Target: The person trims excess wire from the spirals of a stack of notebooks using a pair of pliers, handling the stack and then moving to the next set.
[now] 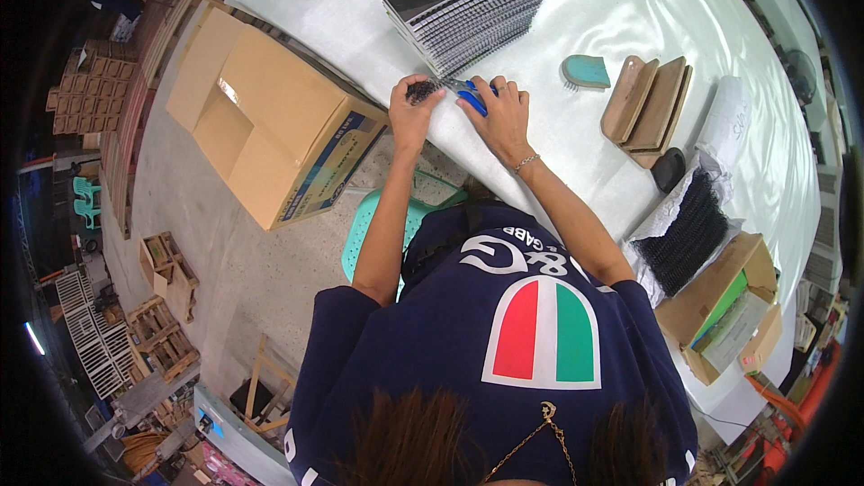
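Blue-handled tool (472, 103) lies in the curled fingers of the right hand (506, 117), just inside the counter's near edge, while the left hand (411, 112) pinches a dark wire piece (420, 92) over that same edge. Right beyond both hands a tall stack of notebooks (481, 27) — black-covered, spiral-bound — blocks the way toward the far side. Toward the right end of the counter come a turquoise brush (589, 71), a brown wooden rack (646, 112), a small black object (669, 169), a white roll (727, 117), black coils (686, 238) partly wrapped in white, and a small carton (720, 306). A large cardboard box (270, 117) crowds the near edge on the left. The counter (621, 0) wears a shiny, wrinkled white cover; below it are a turquoise stool (362, 234) and a grey floor (225, 261), with wooden pallets (162, 339) farther left. The navy shirt (432, 333) hides part of the near edge, and the picture's top cuts off the notebooks. The tool's tip is hard to make out — whether it touches the wire piece, I cannot tell.
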A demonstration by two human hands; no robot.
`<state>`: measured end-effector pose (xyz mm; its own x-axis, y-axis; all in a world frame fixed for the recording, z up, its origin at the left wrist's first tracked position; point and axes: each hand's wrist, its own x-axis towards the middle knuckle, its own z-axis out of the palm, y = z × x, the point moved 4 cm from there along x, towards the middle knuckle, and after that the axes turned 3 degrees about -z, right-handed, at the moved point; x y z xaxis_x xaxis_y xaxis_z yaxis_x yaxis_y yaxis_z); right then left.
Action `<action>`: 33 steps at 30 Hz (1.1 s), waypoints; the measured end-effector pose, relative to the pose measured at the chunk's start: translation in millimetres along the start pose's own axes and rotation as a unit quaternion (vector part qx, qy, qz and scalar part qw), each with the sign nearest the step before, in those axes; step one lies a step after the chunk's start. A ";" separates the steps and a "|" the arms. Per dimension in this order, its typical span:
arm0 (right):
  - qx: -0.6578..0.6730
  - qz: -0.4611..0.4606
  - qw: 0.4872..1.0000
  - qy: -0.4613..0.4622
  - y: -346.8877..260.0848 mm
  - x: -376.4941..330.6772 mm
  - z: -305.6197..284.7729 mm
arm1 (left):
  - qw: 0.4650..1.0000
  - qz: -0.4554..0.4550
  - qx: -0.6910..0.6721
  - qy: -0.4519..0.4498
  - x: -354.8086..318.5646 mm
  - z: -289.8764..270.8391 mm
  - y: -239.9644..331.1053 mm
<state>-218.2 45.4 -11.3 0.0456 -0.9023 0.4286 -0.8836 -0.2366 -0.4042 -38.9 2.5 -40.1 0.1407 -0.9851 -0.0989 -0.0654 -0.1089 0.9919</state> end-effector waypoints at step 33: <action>-0.021 -0.009 1.000 -0.013 3.5 -7.0 -10.2 | 0.998 0.057 0.018 0.029 -1.5 -1.3 -2.1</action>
<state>-226.4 54.6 -7.5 0.0732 -0.9077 0.4131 -0.9016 -0.2373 -0.3616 -37.8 4.4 -41.9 0.1872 -0.9821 0.0203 -0.1195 -0.0022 0.9928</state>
